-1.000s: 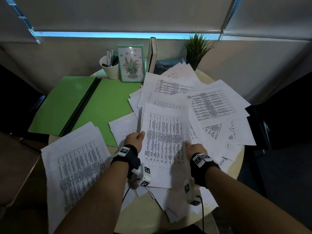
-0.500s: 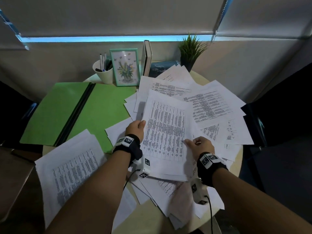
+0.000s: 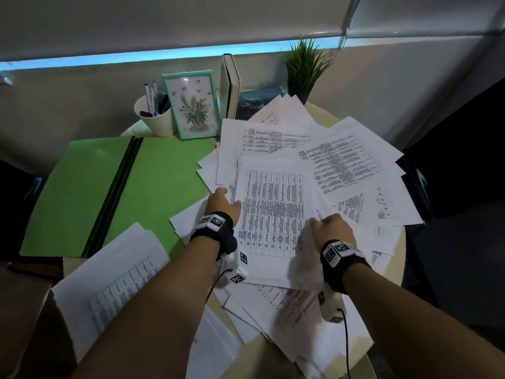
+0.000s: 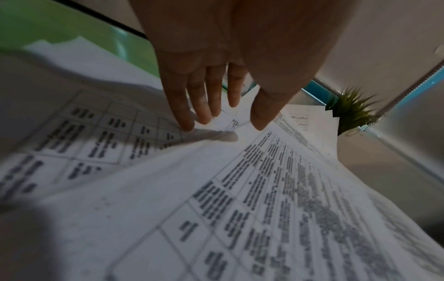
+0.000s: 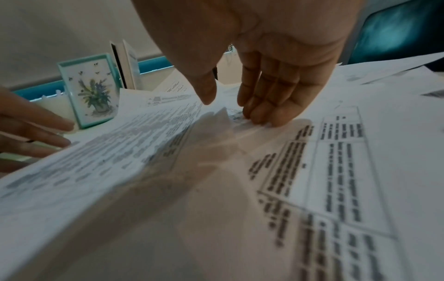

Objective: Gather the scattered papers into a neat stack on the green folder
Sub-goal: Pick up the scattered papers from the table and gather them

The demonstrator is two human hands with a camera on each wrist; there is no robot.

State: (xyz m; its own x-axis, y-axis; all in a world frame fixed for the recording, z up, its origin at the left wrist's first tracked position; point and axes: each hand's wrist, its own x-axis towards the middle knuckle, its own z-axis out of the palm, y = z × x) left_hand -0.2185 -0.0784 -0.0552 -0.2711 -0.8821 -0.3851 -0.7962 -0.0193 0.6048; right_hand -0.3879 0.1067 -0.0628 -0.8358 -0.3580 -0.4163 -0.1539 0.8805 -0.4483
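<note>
An open green folder [image 3: 153,187] lies at the table's left. White printed papers [image 3: 341,165] spread in a loose fan over the right half. On top lies a sheet printed with a table [image 3: 273,214], between my hands. My left hand [image 3: 222,198] is at its left edge; in the left wrist view the fingers [image 4: 190,121] are straight, tips touching paper, thumb apart. My right hand [image 3: 328,222] is at its right edge. In the right wrist view its straight fingers [image 5: 264,114] rest on a lower sheet and the thumb [image 5: 206,95] hovers over the raised edge.
Another paper stack [image 3: 109,283] overhangs the near left edge of the round table [image 3: 254,356]. A pen cup [image 3: 155,119], framed flower picture [image 3: 192,105], upright book [image 3: 231,86] and potted plant [image 3: 303,69] stand along the back.
Both hands have slid the top printed sheets away from me over the pile. The sheets were tilted up half a second ago and now lie flatter.
</note>
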